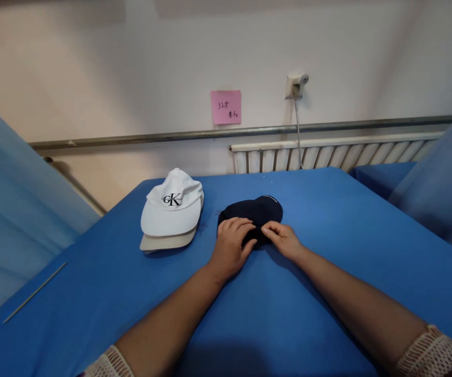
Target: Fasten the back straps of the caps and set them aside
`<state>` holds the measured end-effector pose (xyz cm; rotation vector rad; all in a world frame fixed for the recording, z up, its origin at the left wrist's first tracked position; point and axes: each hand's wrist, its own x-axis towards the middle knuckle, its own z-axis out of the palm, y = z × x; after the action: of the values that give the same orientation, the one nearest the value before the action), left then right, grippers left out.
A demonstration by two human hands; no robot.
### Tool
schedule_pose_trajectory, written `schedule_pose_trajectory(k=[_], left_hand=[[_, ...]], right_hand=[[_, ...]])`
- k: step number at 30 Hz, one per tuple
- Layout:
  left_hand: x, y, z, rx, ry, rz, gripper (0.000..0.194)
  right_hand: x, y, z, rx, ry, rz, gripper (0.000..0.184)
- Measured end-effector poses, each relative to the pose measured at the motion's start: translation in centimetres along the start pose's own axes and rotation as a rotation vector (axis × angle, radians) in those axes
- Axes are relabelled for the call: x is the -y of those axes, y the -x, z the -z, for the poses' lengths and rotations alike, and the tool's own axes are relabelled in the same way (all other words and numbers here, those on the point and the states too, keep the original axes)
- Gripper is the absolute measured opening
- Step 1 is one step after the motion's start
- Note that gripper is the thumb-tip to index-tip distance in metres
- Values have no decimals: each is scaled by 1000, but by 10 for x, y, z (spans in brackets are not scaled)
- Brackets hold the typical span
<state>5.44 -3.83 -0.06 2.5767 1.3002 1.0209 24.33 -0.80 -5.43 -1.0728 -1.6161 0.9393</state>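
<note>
A dark baseball cap [245, 209] lies on its side on the blue-covered table, its brim with small white lettering pointing to the upper right. My left hand [232, 245] grips the near left edge of this cap, fingers over the top and thumb below. With thumb and forefinger together, my right hand [281, 238] pinches the cap's near edge by the brim. To the left sits a white cap [176, 199] with black letters on its front, stacked on another light cap [171, 242] whose brim shows underneath.
Blue cloth [103, 293] covers the table. A thin stick [35, 293] lies near its left edge. Behind are a wall rail [151, 137], a radiator [335, 152], a pink note [226, 107] and a plugged-in cord [298, 125]. Blue curtains [17, 220] hang at both sides.
</note>
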Motion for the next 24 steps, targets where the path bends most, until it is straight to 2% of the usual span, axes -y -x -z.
schedule_pose_trajectory(k=[3, 9, 17, 21, 24], left_hand=[[2, 0, -5, 110, -53, -28, 36], [9, -2, -9, 158, -155, -68, 29], [8, -6, -9, 163, -248, -142, 21], [11, -6, -10, 149, -244, -136, 20], [12, -6, -10, 135, -219, -105, 19]], right_hand=[[-3, 0, -2, 25, -44, -29, 23], [-9, 0, -4, 56, -96, -36, 19], [-14, -1, -4, 71, -56, -38, 20], [-10, 3, -6, 77, -61, -19, 16], [-3, 8, -7, 78, 34, 31, 27]])
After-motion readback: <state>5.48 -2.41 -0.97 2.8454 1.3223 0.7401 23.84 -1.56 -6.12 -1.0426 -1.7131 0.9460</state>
